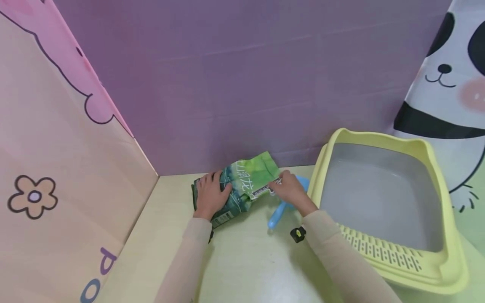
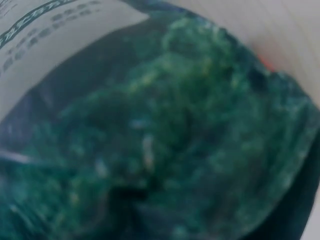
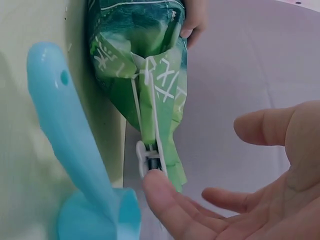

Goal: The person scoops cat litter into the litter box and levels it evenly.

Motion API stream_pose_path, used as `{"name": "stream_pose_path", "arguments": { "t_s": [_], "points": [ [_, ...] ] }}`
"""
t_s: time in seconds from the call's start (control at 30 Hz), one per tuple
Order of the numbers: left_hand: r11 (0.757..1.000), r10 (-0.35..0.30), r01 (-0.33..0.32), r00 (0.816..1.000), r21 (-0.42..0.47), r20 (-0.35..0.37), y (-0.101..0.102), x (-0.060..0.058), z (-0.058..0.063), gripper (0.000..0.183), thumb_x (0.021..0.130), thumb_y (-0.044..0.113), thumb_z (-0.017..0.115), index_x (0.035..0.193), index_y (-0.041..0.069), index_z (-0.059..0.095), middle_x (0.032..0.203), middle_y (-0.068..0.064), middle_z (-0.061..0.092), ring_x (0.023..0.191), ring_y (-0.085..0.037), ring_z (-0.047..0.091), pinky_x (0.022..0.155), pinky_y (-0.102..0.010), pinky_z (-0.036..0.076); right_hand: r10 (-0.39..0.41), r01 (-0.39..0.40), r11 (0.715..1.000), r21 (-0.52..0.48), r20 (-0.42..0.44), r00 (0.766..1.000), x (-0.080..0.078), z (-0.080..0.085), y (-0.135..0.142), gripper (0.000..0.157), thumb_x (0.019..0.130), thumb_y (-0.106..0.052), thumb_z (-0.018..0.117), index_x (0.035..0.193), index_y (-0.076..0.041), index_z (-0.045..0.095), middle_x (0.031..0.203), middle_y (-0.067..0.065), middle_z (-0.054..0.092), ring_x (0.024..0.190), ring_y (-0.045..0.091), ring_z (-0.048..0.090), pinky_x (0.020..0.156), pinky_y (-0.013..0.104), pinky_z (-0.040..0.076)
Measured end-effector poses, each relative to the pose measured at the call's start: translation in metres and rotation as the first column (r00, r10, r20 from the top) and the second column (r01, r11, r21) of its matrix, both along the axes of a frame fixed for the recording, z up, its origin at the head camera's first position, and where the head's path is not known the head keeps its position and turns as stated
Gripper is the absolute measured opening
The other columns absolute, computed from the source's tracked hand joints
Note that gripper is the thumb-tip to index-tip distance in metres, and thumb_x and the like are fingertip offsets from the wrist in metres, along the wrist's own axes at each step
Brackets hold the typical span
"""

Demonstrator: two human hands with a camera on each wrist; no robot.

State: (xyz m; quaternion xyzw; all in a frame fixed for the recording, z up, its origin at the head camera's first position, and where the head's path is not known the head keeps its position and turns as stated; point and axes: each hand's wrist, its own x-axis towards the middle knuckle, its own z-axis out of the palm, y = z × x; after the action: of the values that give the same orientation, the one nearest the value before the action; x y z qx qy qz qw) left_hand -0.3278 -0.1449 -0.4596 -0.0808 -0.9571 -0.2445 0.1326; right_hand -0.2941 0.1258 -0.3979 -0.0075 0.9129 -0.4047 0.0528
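Note:
A green printed bag point(image 1: 236, 193) lies slanted on the table. My left hand point(image 1: 212, 193) grips its darker, full end, with the thumb spread on the near side. That end fills the left wrist view as dark green film point(image 2: 190, 130), blurred. Along the flattened lighter end runs a long sealing clip point(image 1: 261, 190), with a small white lever point(image 3: 142, 156) at its end. My right hand point(image 1: 291, 190) is at this clip. One fingertip touches the clip's end in the right wrist view, while the thumb point(image 3: 262, 126) stands apart. A blue scoop point(image 3: 70, 120) lies below the right hand.
A yellow-rimmed litter tray point(image 1: 447, 219) with a grey inside stands on the right, close to the right forearm. A purple backdrop point(image 1: 235, 84) rises behind the bag. On the left stands a printed panel point(image 1: 75, 168). The pale table point(image 1: 242, 261) extends toward me.

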Motion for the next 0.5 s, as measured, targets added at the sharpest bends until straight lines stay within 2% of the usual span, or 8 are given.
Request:
{"name": "stream_pose_path", "arguments": {
  "t_s": [0.1, 0.23, 0.3, 0.37, 0.43, 0.5],
  "points": [
    [1.0, -0.002, 0.002, 1.0, -0.001, 0.002, -0.001, 0.0, 0.001, 0.067, 0.103, 0.051, 0.048, 0.157, 0.013, 0.038, 0.159, -0.019, 0.039, 0.148, -0.041, 0.033, 0.122, -0.062, 0.018, -0.018, 0.019, 0.999, -0.034, 0.012, 1.0, 0.001, -0.003, -0.004, 0.064, 0.099, -0.033, 0.057, 0.14, 0.012, 0.037, 0.132, 0.033, 0.055, 0.11, 0.039, 0.058, 0.096, 0.053, 0.051],
    [1.0, 0.001, -0.001, 1.0, -0.009, 0.009, -0.002, -0.001, 0.0, 0.068, 0.103, 0.053, 0.047, 0.157, 0.013, 0.037, 0.159, -0.019, 0.038, 0.149, -0.041, 0.032, 0.123, -0.061, 0.018, -0.034, 0.037, 0.996, -0.079, 0.035, 0.999, 0.003, -0.008, -0.01, 0.07, 0.099, -0.029, 0.056, 0.145, 0.016, 0.029, 0.134, 0.035, 0.05, 0.11, 0.041, 0.057, 0.094, 0.052, 0.052],
    [1.0, 0.005, -0.004, 1.0, -0.02, 0.013, -0.002, -0.002, 0.0, 0.068, 0.103, 0.053, 0.046, 0.157, 0.014, 0.037, 0.159, -0.018, 0.038, 0.149, -0.04, 0.032, 0.123, -0.061, 0.018, -0.041, 0.048, 0.993, -0.11, 0.064, 0.997, 0.004, -0.01, -0.013, 0.081, 0.1, -0.029, 0.056, 0.153, 0.016, 0.015, 0.148, 0.04, 0.038, 0.116, 0.045, 0.056, 0.106, 0.055, 0.047],
    [1.0, 0.007, -0.006, 1.0, -0.025, 0.016, -0.002, -0.002, -0.001, 0.068, 0.103, 0.054, 0.046, 0.157, 0.014, 0.036, 0.159, -0.018, 0.038, 0.149, -0.04, 0.032, 0.123, -0.061, 0.018, -0.043, 0.056, 0.99, -0.13, 0.1, 0.994, 0.004, -0.014, -0.016, 0.09, 0.101, -0.03, 0.055, 0.157, 0.014, 0.0, 0.159, 0.042, 0.019, 0.128, 0.049, 0.05, 0.115, 0.056, 0.039],
    [1.0, 0.008, -0.007, 1.0, -0.028, 0.02, -0.002, -0.002, -0.001, 0.067, 0.103, 0.054, 0.045, 0.158, 0.015, 0.036, 0.159, -0.017, 0.038, 0.149, -0.04, 0.032, 0.123, -0.06, 0.018, -0.047, 0.071, 0.983, -0.167, 0.141, 0.989, 0.004, -0.017, -0.018, 0.095, 0.102, -0.032, 0.055, 0.157, 0.01, -0.011, 0.164, 0.039, 0.003, 0.124, 0.05, 0.055, 0.116, 0.055, 0.039],
    [1.0, 0.01, -0.009, 1.0, -0.029, 0.021, -0.001, -0.002, -0.002, 0.067, 0.103, 0.054, 0.045, 0.158, 0.015, 0.036, 0.159, -0.017, 0.038, 0.149, -0.04, 0.032, 0.123, -0.06, 0.018, -0.051, 0.082, 0.98, -0.183, 0.168, 0.985, 0.004, -0.021, -0.02, 0.098, 0.102, -0.033, 0.053, 0.157, 0.007, -0.017, 0.165, 0.038, -0.004, 0.114, 0.046, 0.064, 0.118, 0.053, 0.036]
  ]
}}
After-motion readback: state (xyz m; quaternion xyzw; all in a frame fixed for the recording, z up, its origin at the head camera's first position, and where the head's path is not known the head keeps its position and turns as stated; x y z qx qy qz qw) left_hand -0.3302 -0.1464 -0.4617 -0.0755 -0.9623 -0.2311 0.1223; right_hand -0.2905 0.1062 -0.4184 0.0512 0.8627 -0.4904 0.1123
